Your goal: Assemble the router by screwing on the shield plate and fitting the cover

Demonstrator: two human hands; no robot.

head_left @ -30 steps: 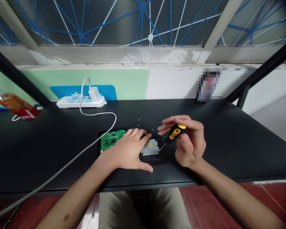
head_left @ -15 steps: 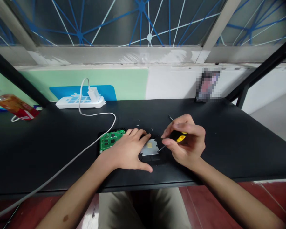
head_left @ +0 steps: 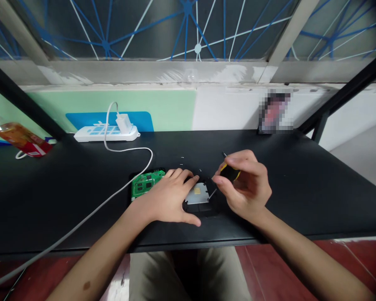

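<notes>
My right hand (head_left: pixel 246 182) grips the black and yellow handle of a screwdriver (head_left: pixel 229 172) between thumb and fingers. Its thin shaft slants down to the left, the tip at the right edge of a silver metal plate (head_left: pixel 198 193) with a small tan square on it. The plate sits in a black casing (head_left: pixel 203 208). Flat across the left part of that casing lies my left hand (head_left: pixel 172 194), fingers spread and thumb stretched out. Under and beside the left hand is a green circuit board (head_left: pixel 146 183) in a black shell, partly hidden by hand and wrist.
Several tiny screws (head_left: pixel 200 170) lie behind the casing. A white cable (head_left: pixel 128 184) runs across the black table from a charger (head_left: pixel 124 123) in a white power strip (head_left: pixel 106 133). A drink bottle (head_left: pixel 23 140) leans at far left; a pixelated item (head_left: pixel 274 112) stands at back right.
The fingers of my right hand have shifted on the screwdriver handle, which has turned and shows less yellow. The tip stays at the plate's right edge. My left hand has not moved.
</notes>
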